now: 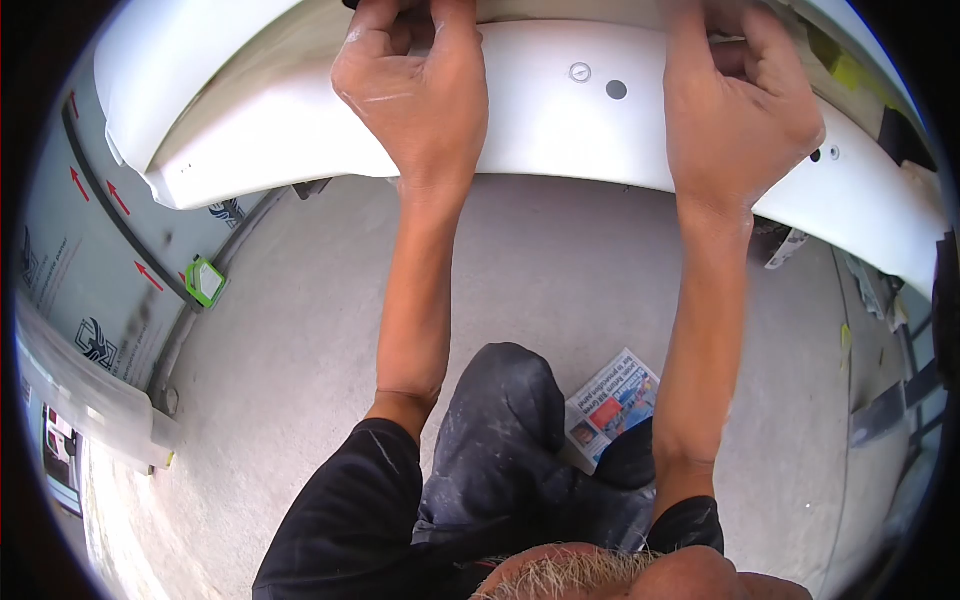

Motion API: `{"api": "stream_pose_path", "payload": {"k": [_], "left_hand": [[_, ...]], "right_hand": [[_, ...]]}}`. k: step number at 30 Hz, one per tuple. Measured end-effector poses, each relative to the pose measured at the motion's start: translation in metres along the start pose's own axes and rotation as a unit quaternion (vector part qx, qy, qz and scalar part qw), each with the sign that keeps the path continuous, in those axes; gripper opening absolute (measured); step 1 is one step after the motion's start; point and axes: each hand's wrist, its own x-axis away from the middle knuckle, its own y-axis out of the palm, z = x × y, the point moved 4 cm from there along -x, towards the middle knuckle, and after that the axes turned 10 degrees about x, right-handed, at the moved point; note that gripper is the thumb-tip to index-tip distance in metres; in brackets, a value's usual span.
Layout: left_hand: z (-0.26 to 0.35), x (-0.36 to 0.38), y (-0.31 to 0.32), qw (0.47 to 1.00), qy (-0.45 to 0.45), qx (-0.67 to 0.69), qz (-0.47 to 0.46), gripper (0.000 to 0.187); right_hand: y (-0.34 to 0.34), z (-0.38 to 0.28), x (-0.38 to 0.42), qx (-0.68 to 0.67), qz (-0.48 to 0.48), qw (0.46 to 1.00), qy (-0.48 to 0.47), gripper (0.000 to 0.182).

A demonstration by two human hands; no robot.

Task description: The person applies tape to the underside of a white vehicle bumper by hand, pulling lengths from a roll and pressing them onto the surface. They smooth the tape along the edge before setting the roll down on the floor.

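A large white curved panel [530, 120], resembling a car bumper, spans the top of the view. My left hand [415, 90] is at its upper left part, fingers curled and fingertips cut off by the frame's top edge. Beside those fingers shows a small bit of something black [350, 3]. Further right, my right hand [740, 110] is over the same panel with its fingers bent inward, slightly blurred. What either hand grips, if anything, is hidden. Between the hands the panel has a small round emblem-like mark [580, 72] and a dark round hole [616, 90].
Below the panel is a grey concrete floor [300, 330]. A newspaper [615, 400] lies there by my knee [510, 390]. To the left are printed sheeting [110, 260] with red arrows, a green-framed item [205, 281] and a translucent plastic piece [100, 385].
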Motion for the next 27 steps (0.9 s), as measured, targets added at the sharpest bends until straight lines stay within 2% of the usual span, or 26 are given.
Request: {"api": "stream_pose_path", "payload": {"k": [3,7,8,11,14,17,21,24,27], "left_hand": [[0.012,0.014,0.007,1.0,-0.001,0.024,-0.018,0.03],[0.003,0.028,0.017,0.994,0.011,0.04,-0.097,0.05],[0.005,0.031,0.022,0.994,0.015,0.039,-0.1,0.052],[0.008,0.04,0.032,0.994,0.048,0.055,-0.087,0.058],[0.017,0.039,0.037,0.992,0.068,0.066,-0.083,0.059],[0.049,0.043,0.042,0.988,0.012,0.103,-0.114,0.059],[0.047,0.042,0.043,0.981,-0.021,0.169,-0.089,0.058],[0.04,0.044,0.048,0.991,0.024,0.108,-0.081,0.057],[0.02,0.049,0.048,0.994,0.062,0.057,-0.069,0.054]], "right_hand": [[0.008,0.006,0.01,-0.06,-0.002,0.997,0.05,0.009],[0.011,0.0,0.014,0.007,-0.014,0.999,-0.034,0.019],[0.014,0.001,0.014,0.029,0.002,0.996,-0.081,0.02],[0.023,-0.001,0.018,0.089,0.009,0.99,-0.106,0.022],[0.027,-0.008,0.021,0.043,0.043,0.994,-0.092,0.022],[0.027,-0.005,0.018,0.02,0.033,0.996,-0.081,0.021],[0.028,0.002,0.014,-0.004,0.032,0.997,-0.074,0.02],[0.035,0.006,0.013,-0.011,0.029,0.996,-0.086,0.02],[0.031,0.009,0.016,0.004,0.038,0.989,-0.143,0.021]]}}
